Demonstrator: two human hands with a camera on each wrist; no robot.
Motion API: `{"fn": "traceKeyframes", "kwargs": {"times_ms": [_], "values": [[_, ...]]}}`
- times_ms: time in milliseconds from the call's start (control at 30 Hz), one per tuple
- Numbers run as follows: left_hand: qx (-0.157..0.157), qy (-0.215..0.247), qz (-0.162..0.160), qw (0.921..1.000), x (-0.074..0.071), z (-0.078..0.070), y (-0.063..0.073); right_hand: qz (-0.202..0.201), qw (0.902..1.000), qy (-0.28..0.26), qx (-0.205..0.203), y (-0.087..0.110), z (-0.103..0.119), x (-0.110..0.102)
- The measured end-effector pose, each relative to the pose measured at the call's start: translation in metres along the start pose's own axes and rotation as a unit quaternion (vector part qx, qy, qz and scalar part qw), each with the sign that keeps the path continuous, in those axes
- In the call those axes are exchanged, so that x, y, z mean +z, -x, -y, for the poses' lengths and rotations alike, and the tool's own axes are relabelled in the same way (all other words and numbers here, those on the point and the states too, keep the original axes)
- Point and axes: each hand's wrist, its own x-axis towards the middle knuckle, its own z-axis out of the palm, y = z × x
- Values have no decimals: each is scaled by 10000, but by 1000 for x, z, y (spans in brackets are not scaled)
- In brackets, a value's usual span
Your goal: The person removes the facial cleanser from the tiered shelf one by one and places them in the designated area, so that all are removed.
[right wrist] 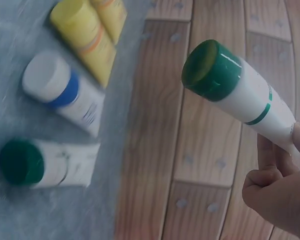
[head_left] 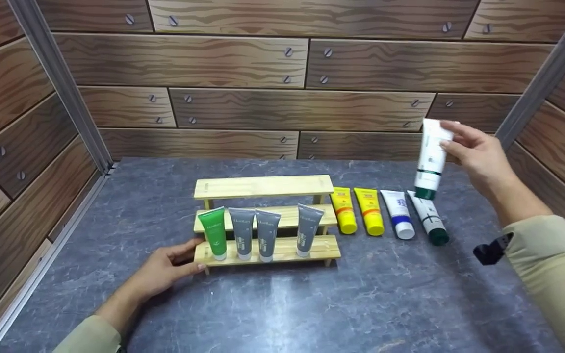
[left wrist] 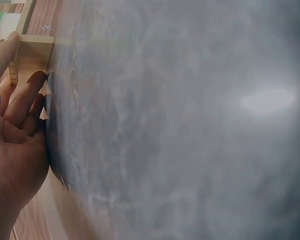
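The left hand (head_left: 160, 272) holds the left end of the lowest step (head_left: 330, 246) of a wooden rack (head_left: 263, 186) between thumb and fingers; on that step stand a green tube (head_left: 215, 234) and, rightward, three grey tubes (head_left: 244, 235). Beside the rack, two yellow tubes (head_left: 369, 211), a blue-banded tube (head_left: 396, 208) and a green-capped tube (head_left: 427, 215) lie on the tabletop (head_left: 385, 294). Farthest right, the right hand (head_left: 481, 154) pinches a white tube (head_left: 430, 157), cap downward, raised clear of the tabletop.

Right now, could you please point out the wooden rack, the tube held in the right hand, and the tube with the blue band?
Wooden rack (head_left: 264, 187): head view, on its bare top shelf.
Held tube (right wrist: 249, 95): right wrist view, on its white body.
Blue-banded tube (head_left: 400, 219): head view, on its blue band.
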Motion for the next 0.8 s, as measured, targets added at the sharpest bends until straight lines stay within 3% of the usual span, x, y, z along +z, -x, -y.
{"fn": "traceKeyframes", "kwargs": {"times_ms": [200,433,667,800], "values": [[-97,-123,-127,9998,-4,-3,-2,-121,9976,477,490,2,-18,-27],[-169,-77,-119,9998,-2,-2,-1,-89,9855,1426,913,6,-34,-52],[-100,-48,-118,9999,-1,-2,0,43,9827,1454,1144,9,-54,-69],[-136,-140,-140,9997,0,-2,1,234,9745,1823,1285,13,-66,-77]]}}
